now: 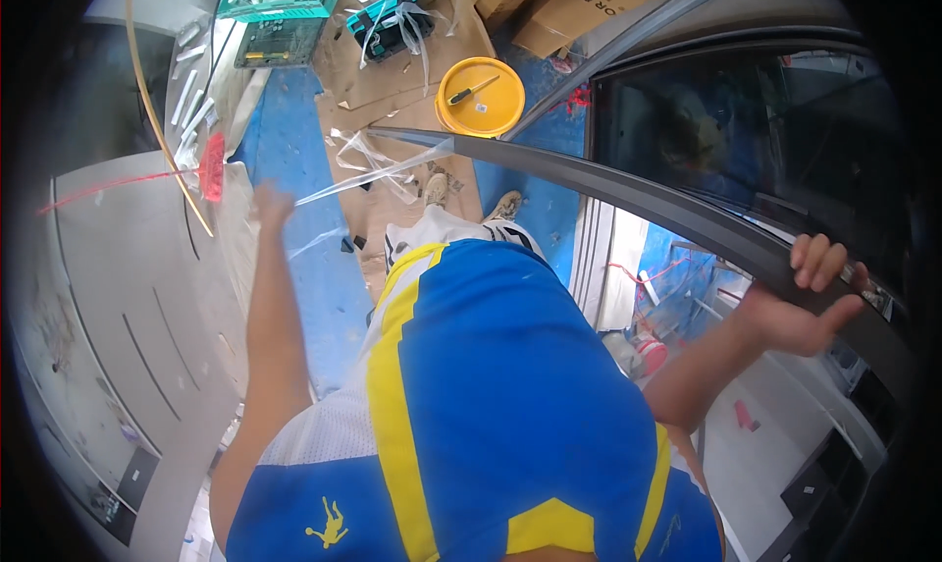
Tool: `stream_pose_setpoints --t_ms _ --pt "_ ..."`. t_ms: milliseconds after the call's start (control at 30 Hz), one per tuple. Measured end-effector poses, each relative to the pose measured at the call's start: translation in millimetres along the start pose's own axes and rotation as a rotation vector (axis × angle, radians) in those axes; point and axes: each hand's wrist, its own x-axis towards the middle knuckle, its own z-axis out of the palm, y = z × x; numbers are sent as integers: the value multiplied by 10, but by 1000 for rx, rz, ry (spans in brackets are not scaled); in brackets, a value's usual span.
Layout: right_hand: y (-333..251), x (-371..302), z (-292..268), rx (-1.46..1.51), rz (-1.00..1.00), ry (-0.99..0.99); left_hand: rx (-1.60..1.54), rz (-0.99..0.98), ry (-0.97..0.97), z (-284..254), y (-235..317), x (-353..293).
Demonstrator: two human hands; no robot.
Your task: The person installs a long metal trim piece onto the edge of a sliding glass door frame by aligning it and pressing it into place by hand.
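Note:
A long dark grey frame bar point(599, 181) slants across in front of me, from the middle of the view down to the right. My right hand point(797, 312) is closed around it at the right side, its fingers over the far edge. Out to the left, my left hand point(273, 207) is blurred and closed on a strip of clear plastic film point(378, 175). The film stretches taut from that hand to the bar's far end, where it still clings. Looser film strips hang below and beside it.
Beyond the bar stands a yellow bucket point(479, 79) with a screwdriver point(473, 91) on its lid. Cardboard point(343, 81) and blue sheeting point(294, 120) cover the floor. A teal crate point(280, 7) is at far left. A dark glass pane point(716, 120) stands at right.

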Motion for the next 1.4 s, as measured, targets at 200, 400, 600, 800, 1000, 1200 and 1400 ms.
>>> stream_pose_setpoints --t_ms 200,400,600,800,1000,1200,1400 --pt "137 -492 -246 359 186 18 -502 419 -403 211 2662 -422" --pt "-215 -728 -665 349 125 294 -498 742 -559 689 2915 -779" --pt "-289 -834 -1934 362 144 514 -271 1026 -706 -494 3127 -891" --pt "1135 -1522 -3333 343 436 1038 -106 1169 -502 -1508 3169 -1098" --pt "2904 -2842 -3061 510 727 1268 -294 1137 -572 -1586 3346 -1393" --pt "3378 -3306 -2487 601 872 1376 -400 1002 -800 -1155 3892 -1932" --pt "3579 -3230 -2152 527 1123 1335 -509 1064 -974 -464 4453 -2206"
